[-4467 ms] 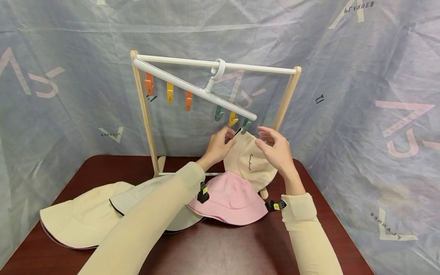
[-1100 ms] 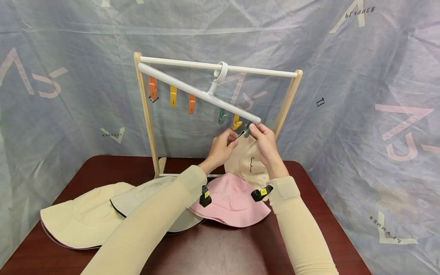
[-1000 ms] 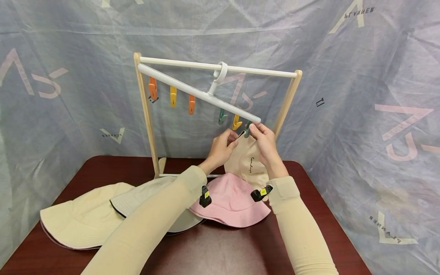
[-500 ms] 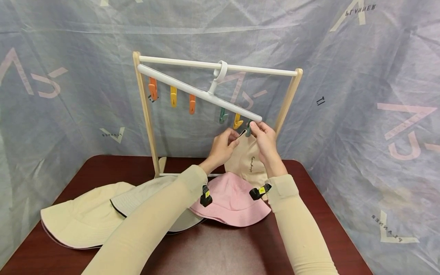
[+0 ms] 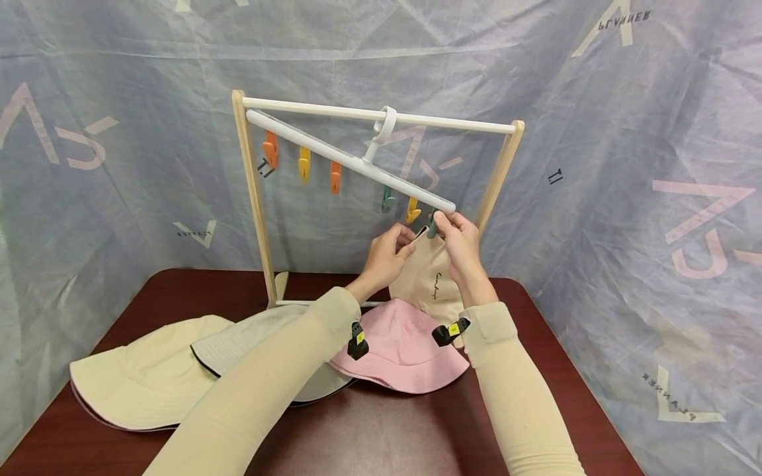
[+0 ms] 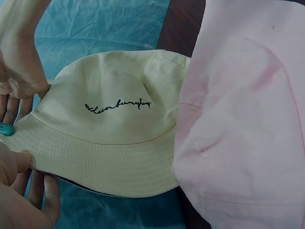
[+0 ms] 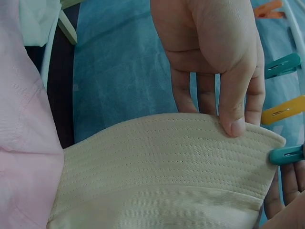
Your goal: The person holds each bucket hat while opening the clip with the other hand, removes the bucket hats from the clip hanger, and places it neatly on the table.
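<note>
A cream bucket hat [image 5: 424, 271] with dark script lettering hangs by its brim below the lower right end of the white hanger [image 5: 351, 158]. My left hand [image 5: 385, 256] pinches the brim between thumb and fingers, as the right wrist view also shows. On the hat's other side my right hand [image 5: 461, 246] pinches the green clip [image 5: 432, 225] at the hanger's end. That clip [image 7: 286, 155] meets the brim's corner in the right wrist view. The hat's right side is hidden behind my right hand. Below it lies a pink bucket hat [image 5: 411, 350].
The hanger hooks over the rack's top bar [image 5: 315, 108] and tilts down to the right. Orange, yellow and green clips, such as the yellow clip [image 5: 304, 164], hang along it. A grey hat [image 5: 250, 340] and a cream hat [image 5: 149, 370] overlap on the dark red table [image 5: 369, 430].
My right hand has moved left from beside the hat onto the end green clip and grips it. Lately the hanger has swung slightly; my left hand stays on the brim.
</note>
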Demonstrator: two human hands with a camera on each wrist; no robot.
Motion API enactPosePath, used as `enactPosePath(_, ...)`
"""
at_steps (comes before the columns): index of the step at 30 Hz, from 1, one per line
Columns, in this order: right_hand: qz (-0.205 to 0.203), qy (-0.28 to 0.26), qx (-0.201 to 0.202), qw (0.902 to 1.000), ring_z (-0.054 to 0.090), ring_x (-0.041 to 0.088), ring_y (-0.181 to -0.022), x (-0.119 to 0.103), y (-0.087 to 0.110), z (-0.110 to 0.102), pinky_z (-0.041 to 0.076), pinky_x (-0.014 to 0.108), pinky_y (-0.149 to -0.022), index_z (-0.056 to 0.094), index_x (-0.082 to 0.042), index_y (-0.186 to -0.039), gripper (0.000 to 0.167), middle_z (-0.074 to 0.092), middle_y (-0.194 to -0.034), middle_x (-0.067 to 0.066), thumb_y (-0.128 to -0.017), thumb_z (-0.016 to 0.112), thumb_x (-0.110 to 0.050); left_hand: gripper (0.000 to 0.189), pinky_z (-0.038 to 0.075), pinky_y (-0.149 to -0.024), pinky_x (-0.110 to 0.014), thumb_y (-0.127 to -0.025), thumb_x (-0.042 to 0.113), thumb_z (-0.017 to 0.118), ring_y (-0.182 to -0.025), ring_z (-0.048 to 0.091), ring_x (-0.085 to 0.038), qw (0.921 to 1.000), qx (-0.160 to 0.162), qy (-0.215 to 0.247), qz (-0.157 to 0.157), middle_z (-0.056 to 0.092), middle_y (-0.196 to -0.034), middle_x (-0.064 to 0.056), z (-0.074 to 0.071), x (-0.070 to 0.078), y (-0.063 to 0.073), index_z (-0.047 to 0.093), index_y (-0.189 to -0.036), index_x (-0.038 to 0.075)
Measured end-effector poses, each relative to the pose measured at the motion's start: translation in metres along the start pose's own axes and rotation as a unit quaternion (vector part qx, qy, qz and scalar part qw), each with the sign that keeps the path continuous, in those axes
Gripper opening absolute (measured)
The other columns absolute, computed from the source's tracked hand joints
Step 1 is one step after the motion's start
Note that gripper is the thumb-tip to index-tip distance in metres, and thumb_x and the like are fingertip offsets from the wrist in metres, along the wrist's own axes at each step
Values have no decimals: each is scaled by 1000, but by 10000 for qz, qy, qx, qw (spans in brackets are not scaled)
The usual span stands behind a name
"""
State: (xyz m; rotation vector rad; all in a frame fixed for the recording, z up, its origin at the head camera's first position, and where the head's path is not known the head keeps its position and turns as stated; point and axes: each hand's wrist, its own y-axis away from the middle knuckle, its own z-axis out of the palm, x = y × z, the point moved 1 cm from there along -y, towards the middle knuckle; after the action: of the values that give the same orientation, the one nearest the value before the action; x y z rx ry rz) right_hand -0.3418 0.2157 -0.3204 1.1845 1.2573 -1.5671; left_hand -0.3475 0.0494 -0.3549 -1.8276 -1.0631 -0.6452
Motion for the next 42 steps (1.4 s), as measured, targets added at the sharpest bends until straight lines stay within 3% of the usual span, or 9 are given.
enactPosePath(5,20,-27,53,10000,68,10,-95,0,-1,1,51,33,-104,72,-1,-121,31,74,-105,0,-107,68,-29,14,57,-89,-37,-105,12,68,-99,71,-24,10000,14,-35,7,73,-111,-10,0,-1,1,66,-118,8)
enactPosePath(12,-9,-66,103,9999,65,11,-93,0,-2,1,51,29,-93,72,-2,-118,28,73,-112,11,-107,67,-26,14,58,-89,-37,-106,13,68,-100,71,-24,10000,-10,5,-32,73,-112,-9,0,-4,2,66,-119,9)
enactPosePath(17,21,-24,120,9999,63,10,-91,0,-2,0,49,27,-89,71,1,-121,32,72,-96,-4,-107,67,-27,14,58,-88,-37,-106,13,68,-100,71,-23,10000,-25,-4,-8,72,-111,-8,0,-5,2,66,-119,9)
enactPosePath(20,16,25,127,9999,62,10,-89,-1,-1,0,48,28,-87,71,2,-121,33,71,-93,-7,-107,67,-28,14,58,-88,-37,-106,13,67,-99,70,-23,10000,-30,4,-6,72,-111,-8,1,-6,2,66,-119,9)
enactPosePath(35,53,42,217,9997,64,10,-93,0,-3,-1,47,30,-89,69,7,-125,38,72,-100,0,-107,68,-26,13,57,-90,-37,-106,13,68,-100,71,-23,10000,-21,3,-62,72,-111,-8,1,-5,3,66,-118,9)
enactPosePath(42,55,63,300,9995,63,11,-94,-1,-4,-1,48,38,-98,72,3,-119,31,73,-105,6,-106,68,-25,14,58,-89,-37,-105,13,68,-99,71,-23,10000,-3,20,-46,73,-111,-8,1,-5,3,66,-118,9)
